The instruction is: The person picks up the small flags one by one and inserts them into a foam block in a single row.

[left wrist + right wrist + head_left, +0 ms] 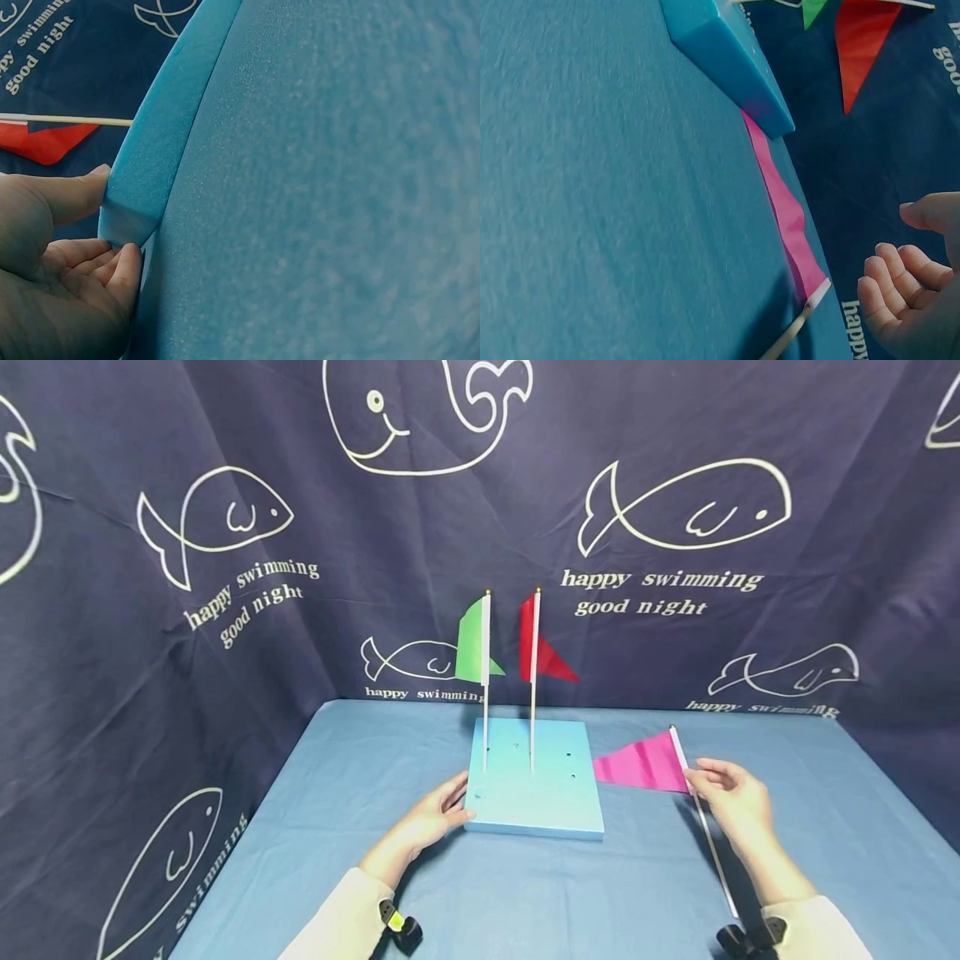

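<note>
A light-blue foam block point(536, 806) lies on the table, with a green flag point(471, 643) and a red flag point(551, 656) standing upright in its top. My left hand point(431, 818) holds the block's near left corner; in the left wrist view the thumb and fingers lie on either side of that corner of the block point(150, 150). A pink flag point(645, 764) lies right of the block, its tip by the block's edge. My right hand point(735, 802) hovers over this flag's stick; in the right wrist view its loosely bent fingers point(889, 281) are apart from the pink flag point(787, 214).
Several small holes point(568, 755) show in the block's top. Blue cloth covers the table point(525, 893). A dark curtain point(450, 535) with white fish drawings and lettering hangs behind and along the left side.
</note>
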Motion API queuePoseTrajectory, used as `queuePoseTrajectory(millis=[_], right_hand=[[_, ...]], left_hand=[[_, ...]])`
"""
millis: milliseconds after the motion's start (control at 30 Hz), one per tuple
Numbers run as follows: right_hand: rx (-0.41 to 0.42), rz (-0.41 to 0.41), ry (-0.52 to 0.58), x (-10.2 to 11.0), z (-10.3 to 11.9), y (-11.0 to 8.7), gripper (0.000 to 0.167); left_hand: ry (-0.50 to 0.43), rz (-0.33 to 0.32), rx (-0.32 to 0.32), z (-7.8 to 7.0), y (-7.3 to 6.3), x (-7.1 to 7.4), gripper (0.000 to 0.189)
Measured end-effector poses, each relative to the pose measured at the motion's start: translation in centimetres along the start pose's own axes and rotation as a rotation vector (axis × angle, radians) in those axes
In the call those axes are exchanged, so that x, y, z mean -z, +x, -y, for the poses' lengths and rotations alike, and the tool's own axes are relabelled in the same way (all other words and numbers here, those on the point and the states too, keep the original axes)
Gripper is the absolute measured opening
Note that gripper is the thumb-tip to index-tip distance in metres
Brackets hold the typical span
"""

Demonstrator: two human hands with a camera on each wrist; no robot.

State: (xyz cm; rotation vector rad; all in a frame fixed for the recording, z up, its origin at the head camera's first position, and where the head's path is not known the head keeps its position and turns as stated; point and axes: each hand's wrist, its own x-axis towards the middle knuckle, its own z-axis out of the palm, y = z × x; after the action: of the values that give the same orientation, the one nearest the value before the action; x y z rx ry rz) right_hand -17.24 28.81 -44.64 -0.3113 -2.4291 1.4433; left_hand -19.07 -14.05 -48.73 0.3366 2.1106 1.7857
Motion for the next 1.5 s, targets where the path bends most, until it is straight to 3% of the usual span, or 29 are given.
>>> queuePoseTrajectory(millis=[367,633,933,1233,1500], right_hand=[[-0.066,-0.009,-0.162,1.3,-1.0,-0.3,0.048],[-0.113,0.002,-0.181,1.8,-2.2,-0.9,0.05],[-0.079,0.028,-0.235,1.9,-2.8,-1.7,0.049],[-0.086,0.049,-0.215,2.0,-3.9,-2.2,0.05],[-0.047,0.071,-0.278,1.6,-3.6,-1.9,0.05]], left_hand=[[0.005,-0.007,0.002,-0.3,0.0,0.0,0.07],[0.002,-0.002,0.001,-0.3,-0.1,-0.1,0.07],[0.008,-0.003,-0.001,0.2,0.1,0.0,0.07],[-0.016,0.005,-0.008,0.2,0.0,-0.5,0.07],[-0.011,-0.007,-0.013,0.1,0.0,-0.2,0.07]])
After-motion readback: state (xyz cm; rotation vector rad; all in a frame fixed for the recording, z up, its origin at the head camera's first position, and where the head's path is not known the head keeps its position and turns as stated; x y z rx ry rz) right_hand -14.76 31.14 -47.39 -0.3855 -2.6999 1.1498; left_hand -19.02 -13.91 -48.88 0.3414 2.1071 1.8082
